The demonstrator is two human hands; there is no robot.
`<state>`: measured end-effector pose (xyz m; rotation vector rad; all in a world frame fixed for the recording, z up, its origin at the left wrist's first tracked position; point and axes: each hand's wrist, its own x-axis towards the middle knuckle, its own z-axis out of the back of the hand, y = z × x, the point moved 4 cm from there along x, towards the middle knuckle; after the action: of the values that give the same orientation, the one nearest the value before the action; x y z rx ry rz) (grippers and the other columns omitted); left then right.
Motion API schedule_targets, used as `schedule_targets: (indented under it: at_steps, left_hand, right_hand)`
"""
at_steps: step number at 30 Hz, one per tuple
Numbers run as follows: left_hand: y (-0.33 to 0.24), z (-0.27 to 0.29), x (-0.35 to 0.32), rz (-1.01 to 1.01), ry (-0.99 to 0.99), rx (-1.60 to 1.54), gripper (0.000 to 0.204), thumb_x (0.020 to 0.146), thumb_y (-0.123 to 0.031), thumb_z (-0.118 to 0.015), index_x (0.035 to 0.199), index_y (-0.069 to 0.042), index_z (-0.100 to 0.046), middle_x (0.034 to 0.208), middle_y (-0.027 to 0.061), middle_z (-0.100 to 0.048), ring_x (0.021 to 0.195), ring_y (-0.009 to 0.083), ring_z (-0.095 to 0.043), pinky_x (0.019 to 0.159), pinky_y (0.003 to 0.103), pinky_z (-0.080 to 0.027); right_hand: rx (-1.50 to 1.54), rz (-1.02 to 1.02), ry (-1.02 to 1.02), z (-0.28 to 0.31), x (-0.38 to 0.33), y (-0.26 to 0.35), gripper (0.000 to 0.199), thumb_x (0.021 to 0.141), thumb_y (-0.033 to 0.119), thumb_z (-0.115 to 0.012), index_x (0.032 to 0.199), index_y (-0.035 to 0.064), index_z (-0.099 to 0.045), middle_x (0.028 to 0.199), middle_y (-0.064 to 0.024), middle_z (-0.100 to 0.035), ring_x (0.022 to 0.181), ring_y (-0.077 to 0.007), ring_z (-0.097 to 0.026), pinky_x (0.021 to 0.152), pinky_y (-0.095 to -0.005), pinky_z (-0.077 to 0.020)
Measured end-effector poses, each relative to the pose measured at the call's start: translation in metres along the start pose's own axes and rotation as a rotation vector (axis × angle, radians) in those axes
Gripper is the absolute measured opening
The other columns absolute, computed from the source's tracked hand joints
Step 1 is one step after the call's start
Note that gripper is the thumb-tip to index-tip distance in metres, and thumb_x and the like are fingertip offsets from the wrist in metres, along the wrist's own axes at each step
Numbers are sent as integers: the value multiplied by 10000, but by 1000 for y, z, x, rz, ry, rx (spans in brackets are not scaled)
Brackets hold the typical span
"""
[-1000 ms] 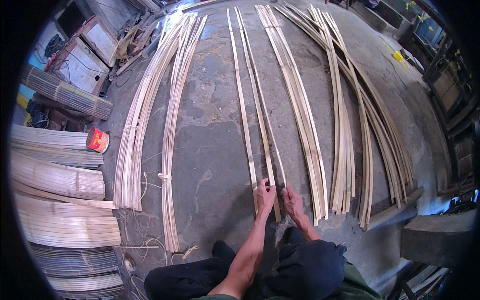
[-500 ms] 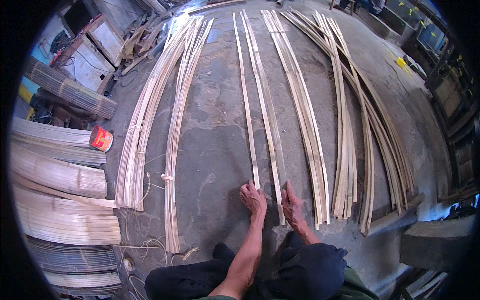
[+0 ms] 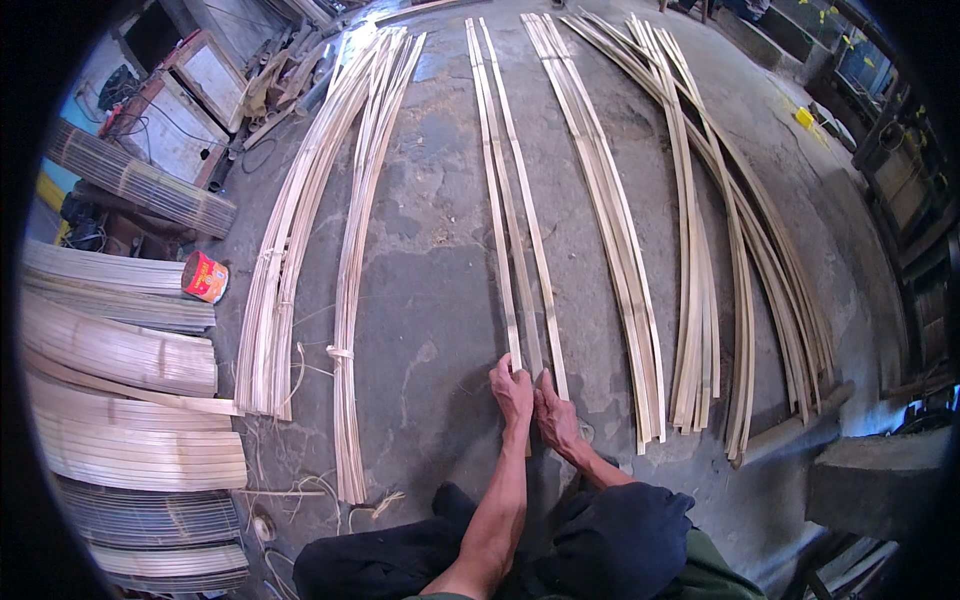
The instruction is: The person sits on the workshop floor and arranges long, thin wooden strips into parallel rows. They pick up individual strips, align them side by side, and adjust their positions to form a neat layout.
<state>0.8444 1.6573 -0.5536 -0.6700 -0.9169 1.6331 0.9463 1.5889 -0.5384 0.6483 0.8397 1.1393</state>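
Note:
Three long pale bamboo strips [image 3: 512,210] lie side by side on the concrete floor, running away from me. My left hand [image 3: 513,390] presses on the near end of the left strip. My right hand [image 3: 556,415] rests beside it on the near ends of the middle and right strips, fingers curled over them. The two hands touch each other. My dark trousered knees [image 3: 610,540] fill the lower edge.
Tied bundles of bamboo strips [image 3: 300,250] lie to the left, more loose strips [image 3: 620,240] and curved ones [image 3: 740,260] to the right. Stacked woven bamboo mats [image 3: 120,400] and a red can [image 3: 205,277] sit far left. A concrete block [image 3: 870,480] stands at the right.
Both hands have drawn together at the near ends of the three strips, and the strip ends now lie closer to each other under my hands.

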Motion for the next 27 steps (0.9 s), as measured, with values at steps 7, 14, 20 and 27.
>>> schedule_targets:
  at_steps: [7,14,20,27]
  left_hand:
    - [1,-2,3,118,98,-185,398,845,-183,-612,1216,-44,-578,907,172,-679,833,295,-665,779,416,-512]
    - [-5,-10,5,118,103,-166,398,799,-133,-593,1184,-34,-588,844,169,-683,770,296,-669,731,407,-518]
    - [0,2,4,-17,-31,238,442,799,-171,-637,1213,-37,-559,1040,160,-564,983,323,-546,866,451,-443]
    - [-57,-28,-31,-143,212,500,624,727,-305,-775,1250,-89,-513,1159,157,-491,1105,336,-480,924,467,-411]
  right_hand:
    - [-2,72,38,-5,-3,-1,548,994,215,-438,1482,78,-229,830,-304,-625,759,-484,-634,612,-532,-470]
    - [-53,265,41,20,3,-2,459,976,188,-474,1408,63,-381,838,-256,-612,771,-425,-628,639,-506,-475]
    - [-295,186,-439,133,-2,-46,295,935,197,-575,1184,46,-620,964,-204,-591,904,-360,-582,759,-402,-483]
    - [-172,-307,-399,181,-23,-95,354,893,241,-615,1186,43,-607,849,-200,-656,785,-350,-647,696,-431,-504]
